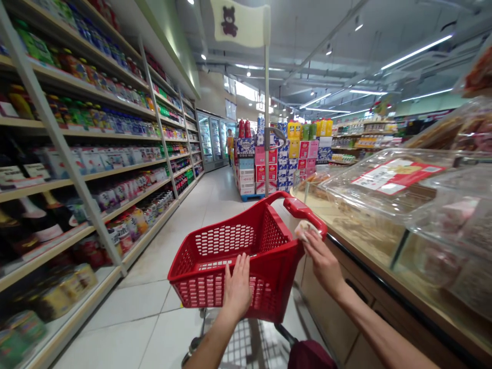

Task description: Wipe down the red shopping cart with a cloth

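Observation:
A red plastic shopping cart (277, 271) stands in front of me, its basket side towards me and its handle (303, 211) at the right. My left hand (237, 287) lies with fingers stretched along the near basket wall, close to the rim, holding nothing. At the right end of the handle, my right hand (317, 251) presses a crumpled pale cloth (306, 230) against the red plastic. Part of that cloth is hidden under the fingers. No goods show in the visible part of the basket.
Drink shelves (103, 133) line the left side. At right, a counter (346, 230) bears clear plastic food boxes (395, 174). Stacked cartons (265, 164) stand ahead, with a person (229, 146) farther off. A pole with a bear flag (242, 23) rises behind the cart.

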Action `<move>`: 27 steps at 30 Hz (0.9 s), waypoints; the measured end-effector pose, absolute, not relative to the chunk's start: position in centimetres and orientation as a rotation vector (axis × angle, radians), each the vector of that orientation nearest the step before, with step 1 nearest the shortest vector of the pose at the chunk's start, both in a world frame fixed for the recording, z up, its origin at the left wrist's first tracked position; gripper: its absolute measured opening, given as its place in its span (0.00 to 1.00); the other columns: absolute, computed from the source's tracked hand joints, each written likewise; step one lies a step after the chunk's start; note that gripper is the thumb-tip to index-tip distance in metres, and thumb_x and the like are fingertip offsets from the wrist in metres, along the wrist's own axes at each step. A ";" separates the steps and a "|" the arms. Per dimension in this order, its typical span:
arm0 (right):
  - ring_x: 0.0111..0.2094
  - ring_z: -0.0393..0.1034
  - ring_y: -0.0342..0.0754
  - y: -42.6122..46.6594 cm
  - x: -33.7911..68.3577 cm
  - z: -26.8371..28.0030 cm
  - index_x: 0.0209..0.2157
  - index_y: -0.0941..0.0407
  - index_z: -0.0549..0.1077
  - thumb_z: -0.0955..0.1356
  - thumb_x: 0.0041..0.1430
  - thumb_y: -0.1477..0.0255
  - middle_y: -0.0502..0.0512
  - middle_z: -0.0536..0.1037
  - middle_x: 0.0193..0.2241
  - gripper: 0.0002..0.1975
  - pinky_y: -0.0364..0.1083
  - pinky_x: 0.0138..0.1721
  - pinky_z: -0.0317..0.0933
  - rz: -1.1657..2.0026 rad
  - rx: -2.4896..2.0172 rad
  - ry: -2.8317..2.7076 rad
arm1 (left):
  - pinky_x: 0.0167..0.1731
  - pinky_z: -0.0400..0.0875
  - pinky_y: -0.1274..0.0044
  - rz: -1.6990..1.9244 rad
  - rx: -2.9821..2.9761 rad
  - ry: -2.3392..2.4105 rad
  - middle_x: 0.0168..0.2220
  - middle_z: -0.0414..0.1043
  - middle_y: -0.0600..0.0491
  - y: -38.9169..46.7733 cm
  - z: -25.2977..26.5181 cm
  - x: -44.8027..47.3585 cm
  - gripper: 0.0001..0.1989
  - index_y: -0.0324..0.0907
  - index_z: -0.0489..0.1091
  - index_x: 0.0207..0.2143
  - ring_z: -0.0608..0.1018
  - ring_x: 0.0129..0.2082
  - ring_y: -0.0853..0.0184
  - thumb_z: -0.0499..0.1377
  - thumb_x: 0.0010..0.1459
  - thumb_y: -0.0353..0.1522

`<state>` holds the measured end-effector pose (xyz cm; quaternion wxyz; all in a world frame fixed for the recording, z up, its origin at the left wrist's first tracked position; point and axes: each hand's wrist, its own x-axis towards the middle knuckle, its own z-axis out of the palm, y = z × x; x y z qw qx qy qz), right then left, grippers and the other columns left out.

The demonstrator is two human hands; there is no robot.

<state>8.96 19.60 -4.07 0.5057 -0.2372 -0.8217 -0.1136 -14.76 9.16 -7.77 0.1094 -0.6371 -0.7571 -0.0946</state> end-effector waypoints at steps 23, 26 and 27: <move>0.52 0.60 0.51 24.5 10.4 -0.7 0.50 0.54 0.65 0.56 0.54 0.82 0.57 0.69 0.49 0.23 0.55 0.51 0.57 -0.500 -0.802 -2.056 | 0.56 0.37 0.59 -0.323 -1.843 -2.276 0.62 0.36 0.53 9.5 -8.0 -15.2 0.37 0.40 0.40 0.59 0.43 0.61 0.63 0.45 0.43 0.24; 0.53 0.57 0.51 24.3 10.0 -0.6 0.49 0.54 0.66 0.56 0.54 0.82 0.57 0.68 0.49 0.23 0.55 0.51 0.56 -0.492 -0.828 -2.021 | 0.56 0.38 0.59 -0.324 -1.827 -2.280 0.62 0.37 0.53 9.6 -8.2 -14.9 0.38 0.41 0.40 0.59 0.42 0.61 0.63 0.45 0.43 0.25; 0.54 0.56 0.50 23.7 9.2 -1.1 0.49 0.54 0.66 0.56 0.54 0.83 0.56 0.68 0.50 0.23 0.54 0.52 0.56 -0.488 -0.757 -2.070 | 0.56 0.38 0.59 -0.326 -1.820 -2.278 0.62 0.37 0.53 9.6 -8.2 -14.9 0.38 0.41 0.40 0.59 0.42 0.61 0.63 0.45 0.43 0.24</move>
